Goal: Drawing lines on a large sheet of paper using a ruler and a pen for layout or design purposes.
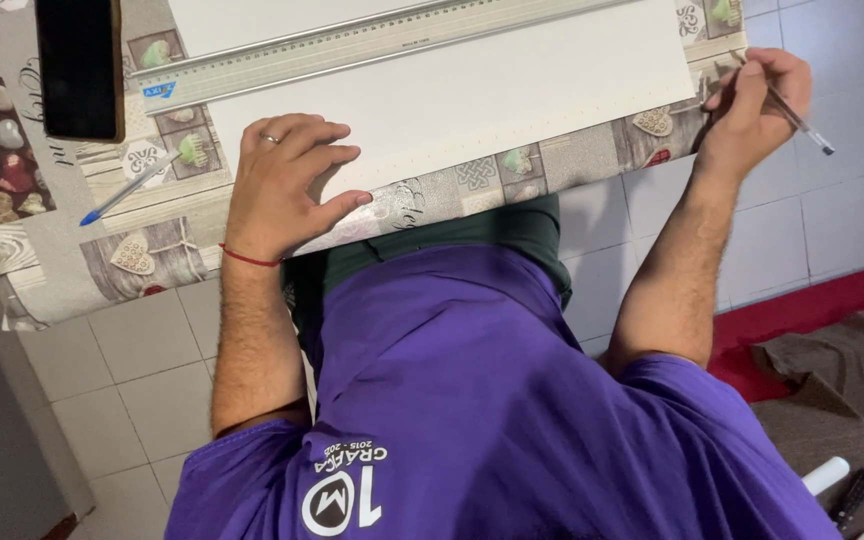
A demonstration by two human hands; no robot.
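Tablecloth (72,260) edge runs slantwise above bare tiled floor. A blue pen (130,188) is seen lying loose near the long metal ruler (352,48). The white sheet (472,100) is pressed at its near edge by the left hand (280,185), fingers spread flat. A thin pen (797,120) is pinched by the curled right hand (752,95) at the sheet's right corner.

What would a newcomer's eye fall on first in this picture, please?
A large white sheet on the patterned tablecloth, pinned at its near corner by the left hand. At the sheet's far end the right hand holds a pen, and a long metal ruler lies across the sheet.
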